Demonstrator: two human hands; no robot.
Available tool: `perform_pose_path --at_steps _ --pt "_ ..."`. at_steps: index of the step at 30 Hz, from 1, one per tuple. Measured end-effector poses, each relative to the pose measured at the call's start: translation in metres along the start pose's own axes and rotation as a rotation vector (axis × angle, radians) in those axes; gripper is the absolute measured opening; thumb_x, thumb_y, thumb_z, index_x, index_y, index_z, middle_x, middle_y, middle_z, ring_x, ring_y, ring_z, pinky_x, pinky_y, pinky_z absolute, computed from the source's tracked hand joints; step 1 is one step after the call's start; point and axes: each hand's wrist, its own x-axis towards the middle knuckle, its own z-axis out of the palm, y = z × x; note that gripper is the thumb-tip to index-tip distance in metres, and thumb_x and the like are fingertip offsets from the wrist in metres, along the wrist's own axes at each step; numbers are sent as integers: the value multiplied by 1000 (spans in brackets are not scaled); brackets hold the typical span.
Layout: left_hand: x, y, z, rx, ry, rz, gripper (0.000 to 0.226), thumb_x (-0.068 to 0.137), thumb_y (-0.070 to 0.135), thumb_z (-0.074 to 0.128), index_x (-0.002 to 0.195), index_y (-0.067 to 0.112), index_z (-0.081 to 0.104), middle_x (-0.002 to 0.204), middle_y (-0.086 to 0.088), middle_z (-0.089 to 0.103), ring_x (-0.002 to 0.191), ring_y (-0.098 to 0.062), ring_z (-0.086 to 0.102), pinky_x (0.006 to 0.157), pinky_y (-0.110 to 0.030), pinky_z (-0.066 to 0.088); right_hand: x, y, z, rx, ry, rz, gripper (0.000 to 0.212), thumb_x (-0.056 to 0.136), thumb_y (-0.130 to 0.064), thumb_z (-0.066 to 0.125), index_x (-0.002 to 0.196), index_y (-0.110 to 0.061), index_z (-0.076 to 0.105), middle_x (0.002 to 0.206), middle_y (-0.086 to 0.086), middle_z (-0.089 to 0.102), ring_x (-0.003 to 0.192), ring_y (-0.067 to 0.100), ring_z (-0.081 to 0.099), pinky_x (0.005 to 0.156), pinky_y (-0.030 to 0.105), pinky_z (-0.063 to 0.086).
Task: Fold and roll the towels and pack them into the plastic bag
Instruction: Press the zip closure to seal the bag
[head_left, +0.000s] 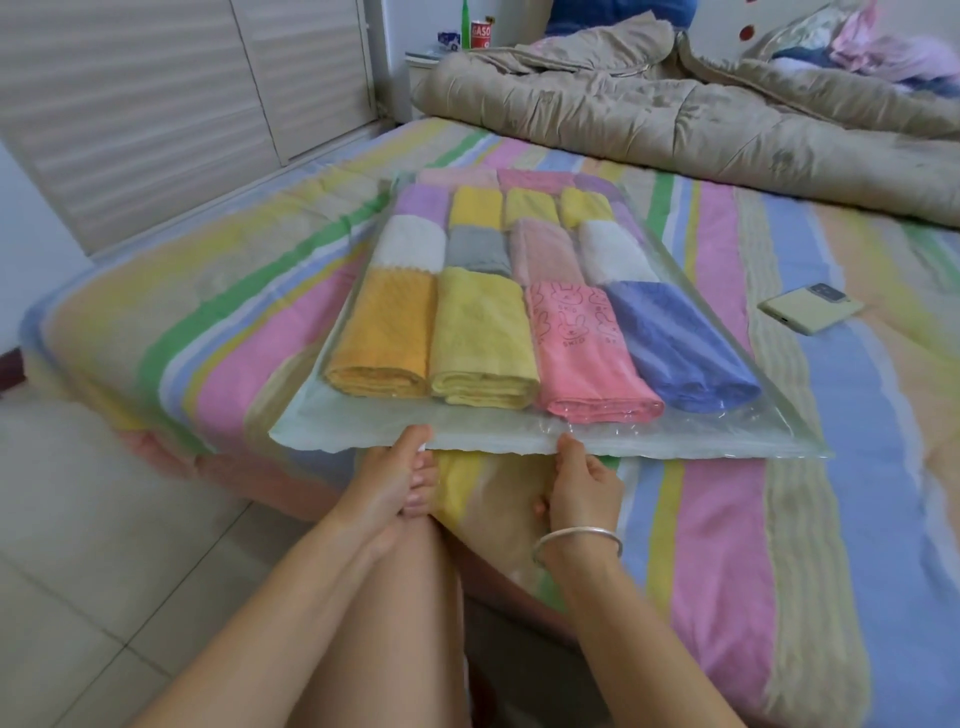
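Note:
A clear plastic bag (675, 436) lies flat on the striped bed, filled with several rolled towels in rows. The nearest row holds an orange towel (384, 338), a yellow towel (480, 343), a pink rabbit-print towel (582, 348) and a blue towel (675, 348). Behind them lie white, grey, pink, yellow and purple rolls. My left hand (395, 478) pinches the bag's near open edge left of the middle. Wearing a silver bangle, my right hand (582, 483) pinches the same edge a little further right.
A pale phone (810, 314) lies on the bed to the right of the bag. A crumpled beige quilt (675, 119) covers the far end of the bed. The bed's corner and tiled floor (78, 519) are at the left; a louvred wardrobe (156, 104) stands behind.

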Motion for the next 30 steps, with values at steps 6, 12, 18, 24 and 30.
perform_pose_path --at_steps 6,12,18,24,30 --pt "-8 -3 1 -11 0 37 42 93 28 48 55 16 36 40 4 26 29 -8 22 33 -17 16 -33 11 57 -229 -313 16 53 85 -48 60 44 -16 51 46 1 51 53 22 54 60 35 48" --pt "-5 4 -14 38 42 59 46 94 27 51 52 17 36 42 4 24 32 -9 21 36 -19 18 -45 15 78 -137 -358 69 52 94 -27 52 44 -15 55 36 -3 52 37 14 54 45 22 44" --pt "-2 7 -64 23 52 48 44 94 28 48 56 19 29 44 5 21 34 -10 19 36 -22 20 -46 26 82 16 -282 106 52 91 -21 57 43 -14 38 36 -7 39 42 13 53 73 49 58" --pt "-1 11 -94 57 62 71 46 95 26 49 55 19 28 45 5 19 34 -10 17 39 -20 17 -44 30 82 151 -332 157 35 93 -15 56 61 -2 49 48 0 50 46 16 63 75 54 57" --pt "0 21 -103 138 49 94 47 96 25 48 54 19 28 44 4 19 33 -10 18 38 -20 18 -48 27 83 149 -345 148 32 95 -15 54 66 0 51 52 3 52 45 15 63 73 49 57"
